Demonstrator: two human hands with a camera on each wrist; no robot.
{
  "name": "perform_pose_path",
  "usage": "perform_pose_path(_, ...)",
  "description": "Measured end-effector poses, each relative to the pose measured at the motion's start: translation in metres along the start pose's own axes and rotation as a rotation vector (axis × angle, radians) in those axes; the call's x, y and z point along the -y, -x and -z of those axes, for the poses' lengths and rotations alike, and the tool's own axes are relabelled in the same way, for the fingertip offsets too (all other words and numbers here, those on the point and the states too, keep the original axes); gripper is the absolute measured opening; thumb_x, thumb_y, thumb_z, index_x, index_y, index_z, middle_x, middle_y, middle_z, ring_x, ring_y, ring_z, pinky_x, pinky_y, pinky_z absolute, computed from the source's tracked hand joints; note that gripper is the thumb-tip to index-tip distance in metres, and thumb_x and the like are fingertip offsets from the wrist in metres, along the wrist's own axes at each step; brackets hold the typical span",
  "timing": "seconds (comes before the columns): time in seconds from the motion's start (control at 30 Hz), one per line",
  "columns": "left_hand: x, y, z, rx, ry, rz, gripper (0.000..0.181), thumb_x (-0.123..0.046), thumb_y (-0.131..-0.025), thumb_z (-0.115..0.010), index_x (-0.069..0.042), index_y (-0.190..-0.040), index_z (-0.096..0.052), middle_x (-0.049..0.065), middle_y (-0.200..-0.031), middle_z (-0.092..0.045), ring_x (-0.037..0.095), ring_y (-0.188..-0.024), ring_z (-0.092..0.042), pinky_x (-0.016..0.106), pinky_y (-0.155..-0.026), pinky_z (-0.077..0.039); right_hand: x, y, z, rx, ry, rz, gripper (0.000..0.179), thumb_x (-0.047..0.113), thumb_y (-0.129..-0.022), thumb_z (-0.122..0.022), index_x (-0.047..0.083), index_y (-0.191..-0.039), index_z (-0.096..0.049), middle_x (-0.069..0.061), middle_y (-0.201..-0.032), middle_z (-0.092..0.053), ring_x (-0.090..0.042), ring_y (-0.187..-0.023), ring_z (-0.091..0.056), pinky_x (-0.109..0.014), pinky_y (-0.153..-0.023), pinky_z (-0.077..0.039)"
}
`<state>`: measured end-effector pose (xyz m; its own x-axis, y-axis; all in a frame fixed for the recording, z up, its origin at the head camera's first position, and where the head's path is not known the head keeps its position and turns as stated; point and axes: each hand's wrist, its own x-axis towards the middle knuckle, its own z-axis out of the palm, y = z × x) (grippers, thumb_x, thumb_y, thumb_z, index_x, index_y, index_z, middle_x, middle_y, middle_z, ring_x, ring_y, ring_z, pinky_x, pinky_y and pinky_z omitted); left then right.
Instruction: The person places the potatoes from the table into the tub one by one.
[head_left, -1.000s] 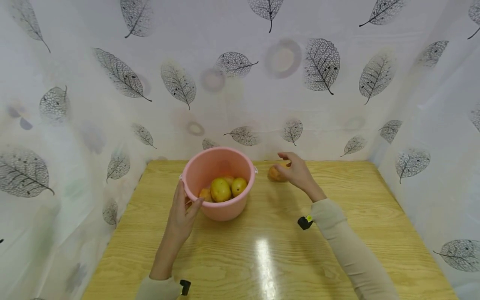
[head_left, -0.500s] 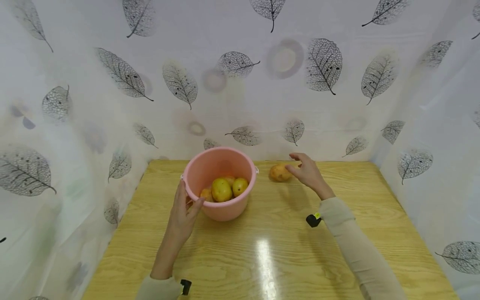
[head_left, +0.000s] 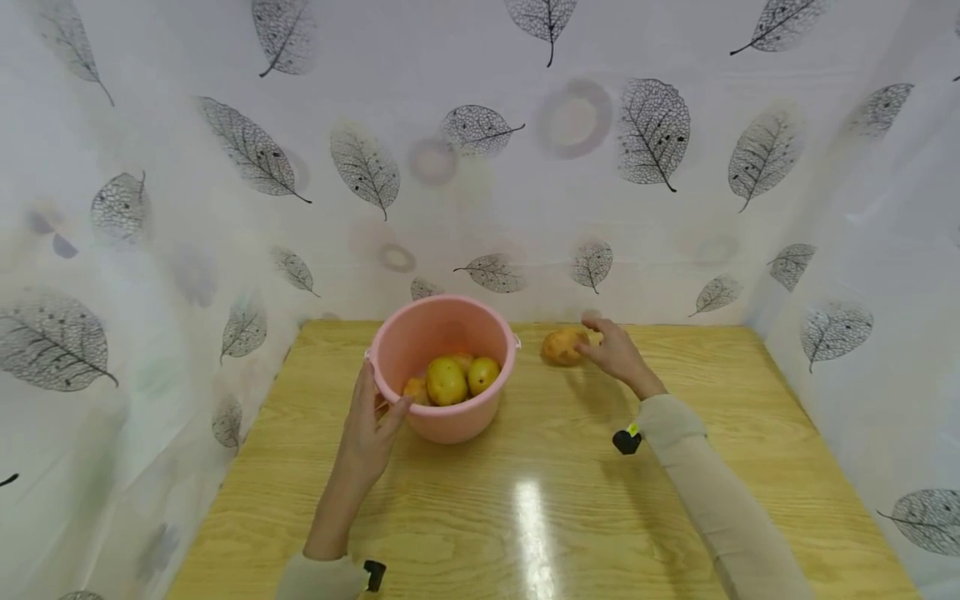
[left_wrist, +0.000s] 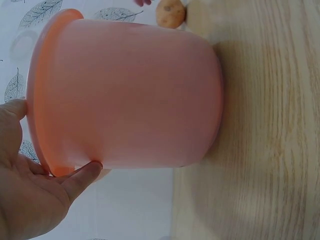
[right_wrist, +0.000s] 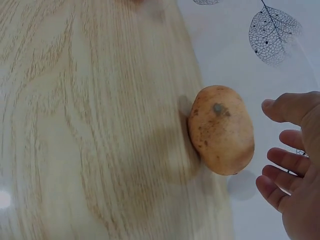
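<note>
A pink bucket with a small white handle joint on its side stands on the table. My left hand grips its near left rim, with the thumb and fingers on either side of the edge, as the left wrist view also shows. Inside lie two yellow-green round fruits and some orange-brown pieces beside them, partly hidden. To the right of the bucket a brown-spotted potato lies on the wood. My right hand hovers at its right end, thumb and fingers spread apart; the right wrist view shows a gap between fingertips and potato.
The wooden table meets a white curtain printed with grey leaves, which hangs behind and at both sides. The potato sits close to the table's back edge. A black wrist camera sits under the right sleeve.
My right hand has drawn back to the right from over the potato, uncovering more of it, then lowered beside its right end. The left hand keeps its hold on the bucket.
</note>
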<state>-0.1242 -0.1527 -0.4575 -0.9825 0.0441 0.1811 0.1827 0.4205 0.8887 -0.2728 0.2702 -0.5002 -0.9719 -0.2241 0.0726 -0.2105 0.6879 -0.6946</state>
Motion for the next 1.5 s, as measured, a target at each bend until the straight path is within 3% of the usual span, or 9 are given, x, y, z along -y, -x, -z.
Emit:
perform_pose_path(0.2, 0.001, 0.0, -0.001, -0.012, 0.019, -0.042, 0.084, -0.026, -0.108, -0.058, -0.008, -0.167, -0.002, 0.015, -0.171, -0.009, 0.046, -0.138, -0.046, 0.056, -0.11, -0.043, -0.008, -0.003, -0.007, 0.013, 0.022, -0.016, 0.063, 0.018, -0.099, -0.069, -0.012, -0.148, -0.045, -0.033, -0.151, -0.044, -0.052, -0.139, -0.04, -0.065, -0.113, -0.035)
perform_pose_path(0.6, -0.001, 0.0, -0.001, -0.017, 0.03, -0.055, 0.084, -0.028, -0.107, -0.06, -0.012, -0.167, -0.004, 0.012, -0.171, -0.012, 0.047, -0.136, -0.048, 0.057, -0.109, -0.045, -0.025, -0.01, -0.018, 0.053, 0.045, 0.011, 0.075, 0.013, -0.095, -0.073, -0.014, -0.153, -0.034, -0.036, -0.156, -0.034, -0.054, -0.144, -0.03, -0.065, -0.118, -0.025)
perform_pose_path(1.07, 0.0, -0.001, -0.001, -0.009, 0.006, -0.033, 0.085, -0.033, -0.108, -0.058, -0.013, -0.167, -0.001, 0.01, -0.172, -0.009, 0.046, -0.137, -0.047, 0.055, -0.11, -0.044, -0.035, -0.012, -0.024, 0.068, 0.003, 0.034, 0.082, 0.007, -0.089, -0.076, -0.009, -0.156, -0.032, -0.035, -0.158, -0.031, -0.055, -0.144, -0.029, -0.067, -0.119, -0.023)
perform_pose_path(1.27, -0.001, -0.001, -0.001, -0.006, -0.003, -0.018, 0.085, -0.036, -0.108, -0.057, -0.014, -0.167, -0.001, 0.009, -0.172, -0.008, 0.045, -0.139, -0.046, 0.055, -0.111, -0.044, -0.04, -0.012, -0.028, 0.063, -0.014, 0.03, 0.081, 0.003, -0.089, -0.076, -0.008, -0.156, -0.032, -0.036, -0.157, -0.031, -0.057, -0.143, -0.03, -0.067, -0.118, -0.025)
perform_pose_path(1.5, -0.002, -0.001, -0.001, -0.005, 0.015, -0.01, 0.085, -0.036, -0.107, -0.057, -0.014, -0.167, 0.0, 0.009, -0.172, -0.007, 0.045, -0.139, -0.045, 0.056, -0.111, -0.043, -0.044, -0.014, -0.033, 0.046, -0.068, 0.057, 0.077, -0.004, -0.09, -0.073, -0.01, -0.155, -0.033, -0.036, -0.154, -0.036, -0.055, -0.138, -0.039, -0.065, -0.113, -0.035)
